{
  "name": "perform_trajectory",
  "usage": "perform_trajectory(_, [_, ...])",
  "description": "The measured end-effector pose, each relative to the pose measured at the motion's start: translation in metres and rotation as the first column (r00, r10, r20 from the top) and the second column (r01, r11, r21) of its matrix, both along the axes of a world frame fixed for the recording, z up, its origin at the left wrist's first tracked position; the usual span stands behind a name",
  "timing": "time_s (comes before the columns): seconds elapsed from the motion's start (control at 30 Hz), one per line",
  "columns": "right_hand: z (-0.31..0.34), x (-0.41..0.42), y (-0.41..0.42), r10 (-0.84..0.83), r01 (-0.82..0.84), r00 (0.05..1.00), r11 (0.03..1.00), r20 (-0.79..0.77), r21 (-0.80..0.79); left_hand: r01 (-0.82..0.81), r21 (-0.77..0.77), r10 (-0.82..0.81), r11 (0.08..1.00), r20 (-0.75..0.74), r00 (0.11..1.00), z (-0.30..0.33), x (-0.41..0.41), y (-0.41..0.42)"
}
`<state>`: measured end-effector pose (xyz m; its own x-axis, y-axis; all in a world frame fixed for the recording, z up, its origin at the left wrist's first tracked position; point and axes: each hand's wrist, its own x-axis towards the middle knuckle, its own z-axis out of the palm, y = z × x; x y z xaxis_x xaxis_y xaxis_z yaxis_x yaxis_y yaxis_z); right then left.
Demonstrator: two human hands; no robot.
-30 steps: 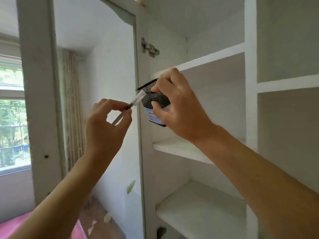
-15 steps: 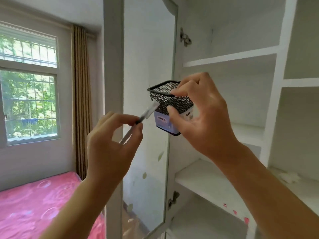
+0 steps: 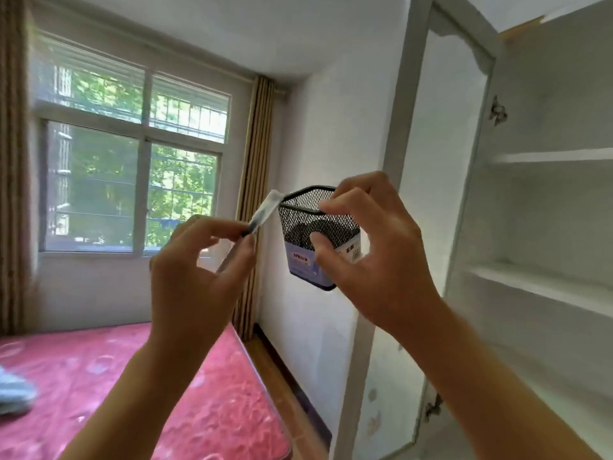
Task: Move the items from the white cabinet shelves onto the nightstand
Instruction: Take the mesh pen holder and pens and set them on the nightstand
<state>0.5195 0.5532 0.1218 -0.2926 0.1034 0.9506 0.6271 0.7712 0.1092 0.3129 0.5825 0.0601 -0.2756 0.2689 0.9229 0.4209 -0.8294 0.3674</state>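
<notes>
The label (image 3: 300, 260) print on the mesh holder (image 3: 318, 224) is blurred, and a pale bundle (image 3: 13, 393) at lower left is cut off by the frame edge.

Black wire mesh pen holder (image 3: 318, 227) with a glossy paper label is sitting in the right hand (image 3: 374, 257); a clear plastic pen (image 3: 262, 214) is showing in the left hand (image 3: 195, 277).

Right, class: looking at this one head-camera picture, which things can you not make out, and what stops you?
- Nightstand: nowhere in the head view.
- Pen: lower barrel hidden behind the left hand; cap blurred.
- Mesh pen holder: label print too small and blurred; right hand covers one side.
- Grey object on the bed: cut off by the left edge.
- Cabinet shelves: cut off at the right edge.
</notes>
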Motion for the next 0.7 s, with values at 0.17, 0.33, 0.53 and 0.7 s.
perform_trajectory(0.17, [-0.012,-0.097,0.026,0.224,-0.223,0.974,0.974,0.037,-0.041,-0.216,-0.022,0.217,0.976,0.017,0.976,-0.011,-0.098,-0.022])
perform_trajectory(0.33, [-0.024,-0.199,0.04,0.447,-0.443,0.892,0.894,0.066,-0.075,-0.5,-0.049,0.501,0.865,0.009,0.865,-0.026,-0.182,-0.063])
perform_trajectory(0.53, [-0.039,-0.305,0.044,0.678,-0.671,0.732,0.734,0.062,-0.1,-0.779,-0.067,0.779,0.623,-0.039,0.626,-0.038,-0.26,-0.116])
perform_trajectory(0.7, [-0.056,-0.376,0.049,0.823,-0.815,0.567,0.566,0.028,-0.123,-0.926,-0.049,0.923,0.373,-0.085,0.376,-0.044,-0.302,-0.154])
